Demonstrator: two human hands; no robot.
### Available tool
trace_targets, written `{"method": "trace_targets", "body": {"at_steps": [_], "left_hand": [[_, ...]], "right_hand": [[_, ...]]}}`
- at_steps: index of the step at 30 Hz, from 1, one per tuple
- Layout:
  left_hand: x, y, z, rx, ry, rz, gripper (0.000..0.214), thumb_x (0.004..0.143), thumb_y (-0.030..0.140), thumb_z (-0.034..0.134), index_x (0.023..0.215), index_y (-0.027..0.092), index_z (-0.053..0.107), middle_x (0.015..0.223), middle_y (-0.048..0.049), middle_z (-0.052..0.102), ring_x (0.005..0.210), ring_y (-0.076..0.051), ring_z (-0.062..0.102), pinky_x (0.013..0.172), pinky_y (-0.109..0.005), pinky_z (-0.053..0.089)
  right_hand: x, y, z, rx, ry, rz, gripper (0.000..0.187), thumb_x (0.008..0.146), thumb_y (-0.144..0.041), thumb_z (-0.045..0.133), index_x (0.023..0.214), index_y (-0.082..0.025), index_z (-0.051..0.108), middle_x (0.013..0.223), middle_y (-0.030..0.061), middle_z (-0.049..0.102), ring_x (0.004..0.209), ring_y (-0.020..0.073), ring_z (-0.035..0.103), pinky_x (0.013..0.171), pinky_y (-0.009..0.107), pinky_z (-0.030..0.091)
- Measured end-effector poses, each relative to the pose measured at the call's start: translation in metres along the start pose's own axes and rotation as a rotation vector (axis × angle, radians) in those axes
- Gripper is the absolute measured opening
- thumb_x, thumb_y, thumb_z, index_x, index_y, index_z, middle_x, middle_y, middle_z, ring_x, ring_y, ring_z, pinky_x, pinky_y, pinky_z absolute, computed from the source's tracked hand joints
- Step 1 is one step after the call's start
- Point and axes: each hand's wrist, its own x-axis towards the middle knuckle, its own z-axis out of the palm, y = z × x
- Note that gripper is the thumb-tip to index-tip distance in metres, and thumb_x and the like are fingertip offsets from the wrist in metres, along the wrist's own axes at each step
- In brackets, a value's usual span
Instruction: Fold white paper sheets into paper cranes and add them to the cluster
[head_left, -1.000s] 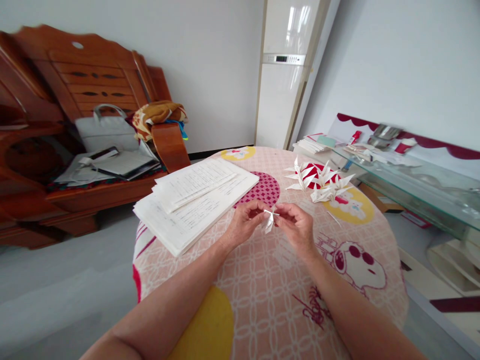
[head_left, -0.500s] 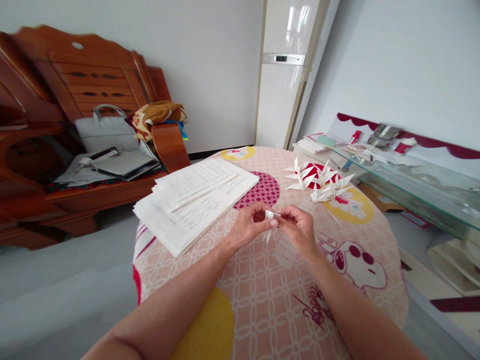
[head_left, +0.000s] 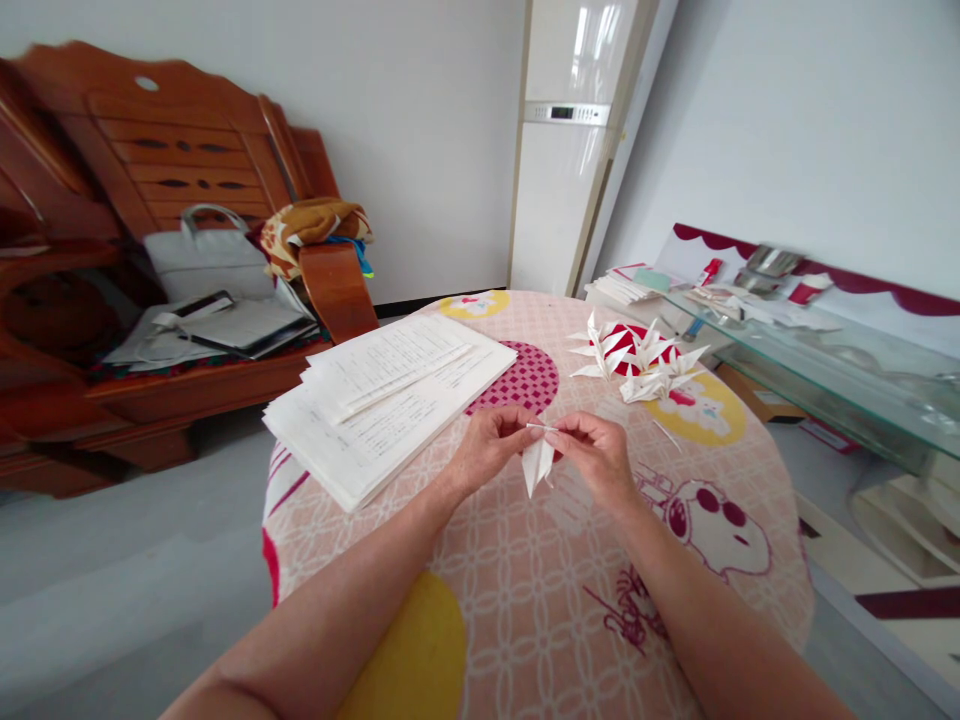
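Between my two hands, above the middle of the round table, is a small piece of folded white paper [head_left: 536, 466], its pointed end hanging down. My left hand [head_left: 491, 450] pinches its upper edge from the left, thumb against fingers. My right hand [head_left: 598, 455] pinches the same edge from the right, the fingertips of both hands nearly meeting. Part of the paper's top is hidden by the fingers. Beyond my right hand, several folded white paper cranes [head_left: 637, 355] sit grouped on the tablecloth [head_left: 517, 600].
A stack of printed sheets [head_left: 390, 400] lies left of my hands. A thin white strip [head_left: 666, 432] rests right of them. To the right stands a glass shelf [head_left: 840, 370] with cups and papers; on the left, a wooden bench [head_left: 202, 180] holds a bag [head_left: 210, 255] and clothes.
The folded paper has turned in my fingers: its pointed part now hangs down in plain sight, where before a small flat end showed on top. Both hands stay in nearly the same place.
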Motion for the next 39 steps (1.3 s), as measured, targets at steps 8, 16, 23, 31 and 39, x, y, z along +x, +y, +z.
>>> {"method": "trace_targets", "body": {"at_steps": [8, 16, 23, 31, 39], "left_hand": [[0.003, -0.010, 0.004, -0.128, 0.053, -0.146, 0.040, 0.070, 0.047, 0.081, 0.070, 0.012, 0.063, 0.062, -0.0023, 0.065, 0.052, -0.012, 0.058, 0.051, -0.022, 0.045], [0.002, -0.009, 0.004, -0.189, 0.079, -0.229, 0.037, 0.067, 0.043, 0.082, 0.067, 0.012, 0.062, 0.062, -0.0026, 0.065, 0.052, -0.011, 0.057, 0.051, -0.023, 0.044], [0.002, -0.008, 0.003, -0.202, 0.078, -0.249, 0.037, 0.064, 0.042, 0.085, 0.064, 0.012, 0.062, 0.060, -0.0017, 0.064, 0.052, -0.010, 0.057, 0.051, -0.022, 0.046], [0.002, -0.013, 0.004, -0.243, 0.099, -0.271, 0.038, 0.065, 0.044, 0.084, 0.063, 0.012, 0.063, 0.058, -0.0018, 0.064, 0.048, -0.010, 0.056, 0.047, -0.021, 0.044], [0.003, -0.014, -0.001, -0.213, 0.017, -0.236, 0.044, 0.078, 0.048, 0.074, 0.106, 0.014, 0.070, 0.085, -0.0068, 0.072, 0.071, -0.017, 0.070, 0.064, -0.028, 0.057]], "right_hand": [[0.000, 0.000, 0.006, 0.106, 0.027, 0.170, 0.021, 0.068, -0.036, 0.080, 0.066, -0.017, 0.071, 0.056, 0.0023, 0.069, 0.047, 0.0159, 0.062, 0.046, 0.026, 0.050], [0.002, 0.001, 0.008, 0.190, 0.013, 0.262, 0.020, 0.064, -0.034, 0.081, 0.065, -0.016, 0.072, 0.056, 0.0025, 0.070, 0.043, 0.0158, 0.061, 0.042, 0.026, 0.049], [0.002, 0.003, 0.009, 0.203, 0.030, 0.302, 0.021, 0.061, -0.034, 0.082, 0.064, -0.016, 0.071, 0.054, 0.0021, 0.069, 0.042, 0.0158, 0.060, 0.041, 0.027, 0.049], [0.003, 0.003, 0.009, 0.299, 0.005, 0.417, 0.020, 0.058, -0.032, 0.082, 0.060, -0.016, 0.070, 0.054, 0.0031, 0.068, 0.040, 0.0146, 0.057, 0.036, 0.024, 0.045], [0.009, 0.014, 0.005, 0.466, 0.059, 0.541, 0.011, 0.058, -0.025, 0.079, 0.059, -0.018, 0.071, 0.056, 0.0036, 0.070, 0.043, 0.0149, 0.058, 0.037, 0.024, 0.043]]}}
